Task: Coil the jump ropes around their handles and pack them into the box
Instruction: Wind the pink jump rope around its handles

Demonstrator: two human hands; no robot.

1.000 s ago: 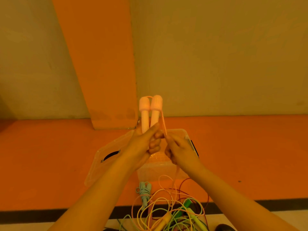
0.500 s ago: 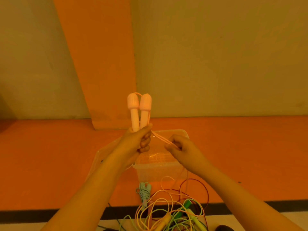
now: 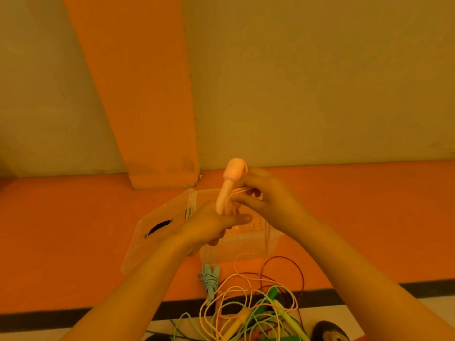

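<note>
Looking down over both forearms, we note first the orange floor [image 3: 73, 230] and the orange column [image 3: 138, 94] rising from it against the pale wall. On the floor stands the clear plastic box [image 3: 246, 247], open at the top, with its clear lid [image 3: 152, 242] resting at a tilt against the box's left side. Nearer to us, a loose tangle of ropes [image 3: 248, 308] in yellow, green, pink and dark red lies just in front of the box. One teal rope [image 3: 209, 279], already coiled around its handles, lies at the tangle's left edge, outside the box. Above the box, our left hand [image 3: 209, 230] is wrapped around the lower ends of the pink handles [image 3: 229, 185], which are held together and point up and slightly right. Our right hand [image 3: 273, 200], just right of the handles, pinches several strands of the pink cord [image 3: 242, 190] between thumb and fingers. Below this hand the cord hangs across the box's right part toward the tangle.
</note>
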